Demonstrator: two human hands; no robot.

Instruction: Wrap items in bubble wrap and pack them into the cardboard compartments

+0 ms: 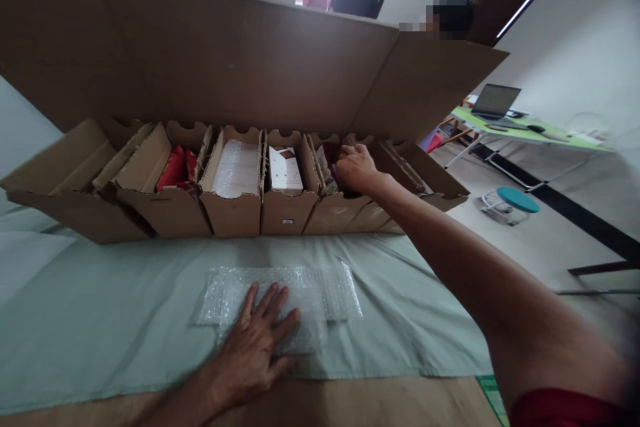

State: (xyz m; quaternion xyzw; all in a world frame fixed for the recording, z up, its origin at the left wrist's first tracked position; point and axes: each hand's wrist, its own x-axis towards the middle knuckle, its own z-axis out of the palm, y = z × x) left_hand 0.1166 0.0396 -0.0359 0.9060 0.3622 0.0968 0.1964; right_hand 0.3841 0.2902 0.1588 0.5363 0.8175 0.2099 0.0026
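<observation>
My left hand (260, 337) lies flat with fingers spread on layered sheets of clear bubble wrap (335, 293) on the cloth. At the row of cardboard bins, my right hand (356, 167) is inside one right of the middle, its fingers bent and partly hidden. Beside those fingers are a dark red item and a crumpled greyish wrapping (327, 173); what the fingers grip, I cannot make out. Nearby bins hold a white box (285, 170), folded bubble wrap (237, 170) and red packets (176, 170).
A tall cardboard panel (240, 60) rises behind the bins. A pale green cloth (125, 307) covers the surface beneath. To the right are a green table (565, 137) with a laptop (497, 101) and a teal stool (517, 199). Two people are beyond the panel.
</observation>
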